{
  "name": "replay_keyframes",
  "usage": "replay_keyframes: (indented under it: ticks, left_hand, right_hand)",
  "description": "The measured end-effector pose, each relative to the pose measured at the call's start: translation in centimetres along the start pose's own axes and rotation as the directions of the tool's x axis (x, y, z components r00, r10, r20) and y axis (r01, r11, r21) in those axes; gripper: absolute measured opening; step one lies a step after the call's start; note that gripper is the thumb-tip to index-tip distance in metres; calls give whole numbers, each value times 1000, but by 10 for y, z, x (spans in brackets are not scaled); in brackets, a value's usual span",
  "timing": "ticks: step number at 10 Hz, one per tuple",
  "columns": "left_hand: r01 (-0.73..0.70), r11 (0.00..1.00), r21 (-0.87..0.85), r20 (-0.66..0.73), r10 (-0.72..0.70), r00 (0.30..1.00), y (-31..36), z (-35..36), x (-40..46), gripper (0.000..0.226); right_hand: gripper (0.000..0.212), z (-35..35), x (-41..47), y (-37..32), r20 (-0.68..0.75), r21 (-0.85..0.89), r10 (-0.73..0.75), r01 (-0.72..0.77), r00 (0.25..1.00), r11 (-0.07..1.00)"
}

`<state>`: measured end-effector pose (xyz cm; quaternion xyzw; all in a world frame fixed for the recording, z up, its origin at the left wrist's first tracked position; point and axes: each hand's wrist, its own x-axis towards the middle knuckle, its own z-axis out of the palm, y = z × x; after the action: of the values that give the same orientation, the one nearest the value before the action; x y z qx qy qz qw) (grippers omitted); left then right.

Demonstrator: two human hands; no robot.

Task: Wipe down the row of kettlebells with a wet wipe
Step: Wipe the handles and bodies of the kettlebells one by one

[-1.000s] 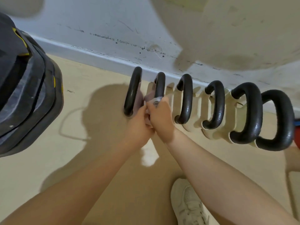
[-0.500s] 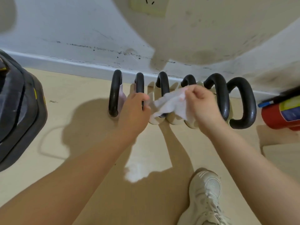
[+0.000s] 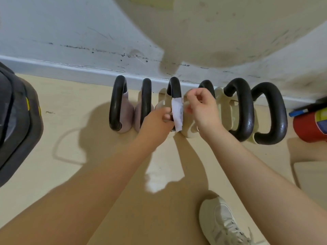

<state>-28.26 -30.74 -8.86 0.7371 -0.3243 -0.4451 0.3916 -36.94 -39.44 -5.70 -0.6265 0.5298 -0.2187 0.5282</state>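
Note:
Several kettlebells with black handles stand in a row along the wall; the two at the left [image 3: 123, 114] are pink, the others cream. A white wet wipe [image 3: 177, 113] is draped over the handle of the third kettlebell [image 3: 174, 87]. My left hand [image 3: 157, 122] pinches the wipe's left edge beside that handle. My right hand [image 3: 203, 108], fingers curled, holds the wipe's right side; that contact is partly hidden by the fingers.
A stack of black weight plates [image 3: 16, 124] fills the left edge. A red fire extinguisher [image 3: 311, 124] lies at the right by the wall. My white shoe [image 3: 221, 221] stands on the beige floor [image 3: 88, 142] below the hands. The white skirting board [image 3: 70, 69] runs behind the row.
The wipe was stretched open between both hands in front of the row; it now wraps the third kettlebell's handle, and my hands have come closer together.

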Motion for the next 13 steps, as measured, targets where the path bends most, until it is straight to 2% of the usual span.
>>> replay_keyframes:
  ticks: [1,2,3,5,6,7,8,9,10,11,12,13]
  left_hand:
    - [0,1000,10,-12,0,1000,4,-2,-2,15]
    - [-51,973,223,18,48,999,10,-5,4,18]
    - [-53,956,288,59,38,998,18,-8,7,22]
    - [23,976,216,26,-29,999,20,-9,11,21]
    - [60,982,180,33,-67,997,23,-8,12,17]
    - [87,979,182,11,-91,996,23,-8,12,25]
    - [94,967,235,46,-107,993,28,-9,13,24]
    - [89,962,257,56,-107,993,32,-7,16,23]
    - [128,953,276,37,-143,989,33,-7,16,21]
    - [153,956,249,18,-163,986,31,-7,15,17]
    - [159,955,250,-6,-163,987,34,-1,14,15]
    - [168,965,200,-26,-166,986,33,6,11,13]
  right_hand:
    - [25,0,2,10,75,-150,198,-185,977,971]
    - [30,23,4,11,223,-156,201,-168,954,973]
    - [24,35,23,1,173,-122,192,-172,966,977]
    - [28,25,10,10,304,-144,134,-94,943,985]
    - [27,33,39,-7,287,-208,150,-92,946,974]
    - [26,41,53,-14,281,-209,183,-126,942,970]
    - [25,41,42,9,241,-274,139,-70,960,959]
    - [31,43,63,6,193,-400,30,51,981,915]
    - [25,51,97,-4,298,-493,-76,222,952,841]
    - [21,43,101,-4,506,-467,-134,401,852,788]
    - [28,19,110,-2,651,-414,-148,511,745,753]
    - [30,17,128,-3,655,-405,-90,449,750,797]
